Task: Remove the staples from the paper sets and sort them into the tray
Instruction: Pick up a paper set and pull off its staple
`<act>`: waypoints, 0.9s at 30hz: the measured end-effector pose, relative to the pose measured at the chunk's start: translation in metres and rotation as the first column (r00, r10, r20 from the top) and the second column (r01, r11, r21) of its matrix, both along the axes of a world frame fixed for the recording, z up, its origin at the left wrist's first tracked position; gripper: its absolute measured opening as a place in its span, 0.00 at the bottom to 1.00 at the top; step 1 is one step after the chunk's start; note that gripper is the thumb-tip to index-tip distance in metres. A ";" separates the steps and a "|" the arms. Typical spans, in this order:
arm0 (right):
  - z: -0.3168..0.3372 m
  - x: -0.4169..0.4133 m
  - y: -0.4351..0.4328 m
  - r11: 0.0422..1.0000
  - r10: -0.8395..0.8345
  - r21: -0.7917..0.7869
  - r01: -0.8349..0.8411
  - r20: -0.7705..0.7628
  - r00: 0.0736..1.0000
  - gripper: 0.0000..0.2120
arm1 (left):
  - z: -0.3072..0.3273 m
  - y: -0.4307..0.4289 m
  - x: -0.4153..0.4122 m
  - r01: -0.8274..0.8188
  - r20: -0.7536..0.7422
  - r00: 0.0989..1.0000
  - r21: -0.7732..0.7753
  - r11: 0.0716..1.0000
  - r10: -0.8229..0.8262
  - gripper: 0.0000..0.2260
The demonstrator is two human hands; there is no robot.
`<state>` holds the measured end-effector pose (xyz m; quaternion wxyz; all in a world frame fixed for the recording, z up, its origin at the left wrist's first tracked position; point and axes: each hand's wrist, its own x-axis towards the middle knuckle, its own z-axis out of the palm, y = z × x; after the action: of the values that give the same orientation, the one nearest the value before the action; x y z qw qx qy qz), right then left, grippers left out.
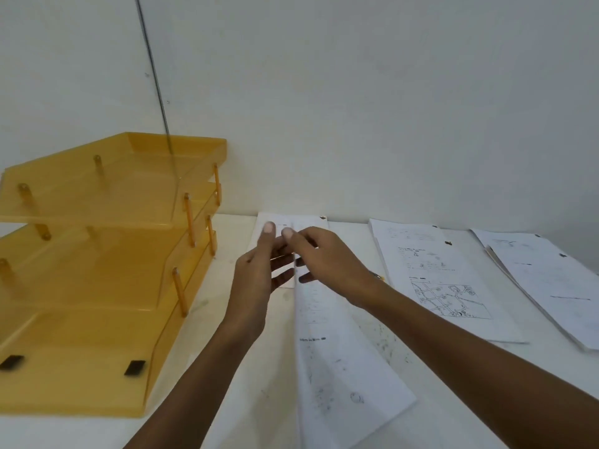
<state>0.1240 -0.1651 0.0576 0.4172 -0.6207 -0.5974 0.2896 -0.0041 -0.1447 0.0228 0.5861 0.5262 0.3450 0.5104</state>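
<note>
I see both hands raised over the middle paper set (340, 367), which lies lengthwise on the white worktop (243, 400) with its far end close to the wall (356, 108). The left hand (256, 273) stands on edge, its fingers (282, 259) straight and spread, thumb pointing up, gripping nothing that I can make out. They reach to the set's left edge, over a narrower sheet (275, 225) just beside it. The right hand (330, 257) comes in from the other side, its index finger stretched toward the left thumb and its other fingers curled down onto the paper. Blur keeps me from telling whether they pinch a sheet or only rest on it. A small yellowish thing (377, 277) shows just behind the right wrist, too hidden to name.

To my left stands the yellow see-through three-tier tray (74, 393), its tiers held apart by pegs; I see no paper in them. Right of the hands lies a second paper set (453, 286) with a street map printed on its top sheet. Beyond it, at the frame's edge, a third stack (551, 280) lies slightly fanned. Each set has a small dark mark at its far right corner.
</note>
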 end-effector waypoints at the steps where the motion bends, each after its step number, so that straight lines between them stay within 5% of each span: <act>1: 0.005 0.000 -0.001 1.000 -0.003 0.004 0.003 -0.016 1.000 0.16 | 0.005 -0.001 0.002 0.022 0.011 1.000 0.006 1.000 -0.022 0.24; 5: 0.009 0.013 0.001 0.996 -0.080 0.024 0.080 0.008 0.997 0.14 | 0.016 0.000 0.004 0.000 -0.035 0.999 0.053 0.999 0.002 0.16; 7: 0.008 0.023 0.000 0.997 -0.070 -0.032 0.067 -0.084 0.994 0.12 | 0.014 0.005 0.004 -0.045 -0.099 0.994 0.102 0.994 0.055 0.10; 12: 0.001 0.037 -0.009 0.987 -0.065 -0.158 -0.004 -0.431 0.900 0.10 | 0.008 0.019 0.008 -0.076 -0.350 0.921 0.270 0.960 0.172 0.14; 18: -0.002 0.049 -0.014 0.979 -0.076 -0.196 -0.052 -0.594 0.801 0.12 | 0.010 0.034 -0.001 0.027 -0.382 0.922 0.209 0.978 0.056 0.05; 27: -0.008 0.047 -0.015 0.983 -0.098 -0.184 -0.027 -0.634 0.767 0.09 | 0.008 0.020 0.000 -0.053 -0.377 0.914 0.249 0.967 0.148 0.11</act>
<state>0.1706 -0.1804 0.0497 0.5428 -0.5313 -0.3783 0.5291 -0.0037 -0.1250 0.0308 0.4119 0.6645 0.4197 0.4611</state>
